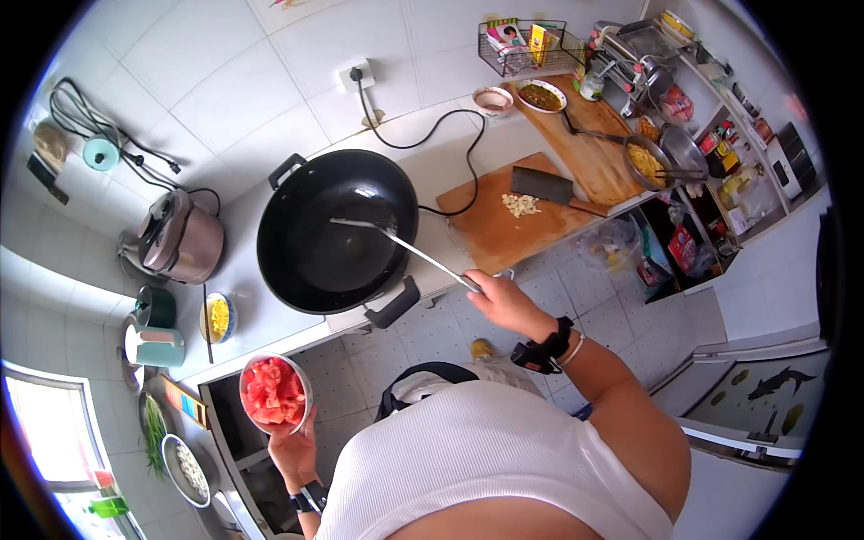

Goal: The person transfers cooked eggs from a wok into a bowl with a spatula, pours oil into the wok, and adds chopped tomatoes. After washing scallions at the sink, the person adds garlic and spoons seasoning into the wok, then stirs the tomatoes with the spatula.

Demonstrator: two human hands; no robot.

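My left hand (295, 452) is wrapped round a white bowl (308, 385) filled with chopped red tomatoes (273, 392), held in front of the counter edge. In my right hand (511, 308) is the handle of a long metal spatula (423, 256). Its far end reaches into a large black wok (337, 270), resting near the middle of the pan. Inside, the wok's surface looks dark and shiny with no food visible. Beside the wok to the left, a patterned bowl (230, 328) holds yellow food, with chopsticks lying across its edge.
A cleaver (542, 185) and chopped garlic-like bits (520, 206) lie on a cutting board (481, 236). Behind the wok runs a black power cord (432, 140). A rice cooker (191, 241) stands at the left. A pan (644, 164) with yellow strips sits far right.
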